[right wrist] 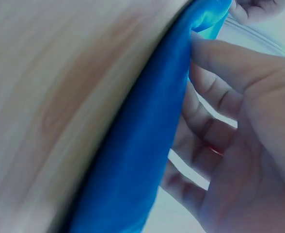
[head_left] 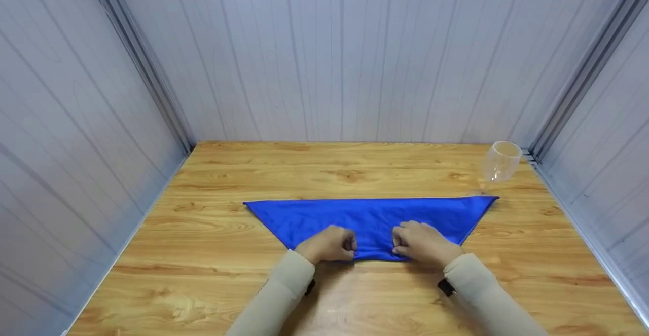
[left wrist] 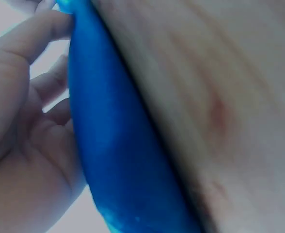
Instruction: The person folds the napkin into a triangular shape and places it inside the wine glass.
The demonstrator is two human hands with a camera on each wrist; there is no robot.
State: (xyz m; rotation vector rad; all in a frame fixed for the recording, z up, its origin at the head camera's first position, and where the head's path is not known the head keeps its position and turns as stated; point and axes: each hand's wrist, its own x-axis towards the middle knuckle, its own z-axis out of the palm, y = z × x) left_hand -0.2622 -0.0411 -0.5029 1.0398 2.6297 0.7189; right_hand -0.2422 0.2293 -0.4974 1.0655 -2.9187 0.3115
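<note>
Both my hands gripped the near edge of a blue cloth (head_left: 370,219) that lay just below the centre of the frame, folded into a broad wedge with its long straight edge toward the wall and its short edge toward me. My left hand (head_left: 328,245) had its fingers curled over the cloth's near edge at lower centre; my right hand (head_left: 423,244) did the same just beside it, a small gap of blue between them. The wooden table (head_left: 203,255) carried the cloth flat.

The risk, as I judged it, lay in the fabric: it looked thin and slick, so an uneven pull by one hand could have skewed the fold or dragged the far points out of line. The right tip of the cloth ended near a clear glass (head_left: 501,161) standing at the upper right of the table; a sharp tug or a wide sweep could have caught and tipped it.

Much stayed hidden. From above, my knuckles covered the fingertips, so how many layers each hand pinched could not be told. The left wrist view showed only blurred blue cloth (left wrist: 118,145) against my fingers (left wrist: 50,85); the right wrist view the same, cloth (right wrist: 147,141) beside my fingers (right wrist: 225,63), too close and soft to read the fold. My sleeves ran off the bottom edge.
</note>
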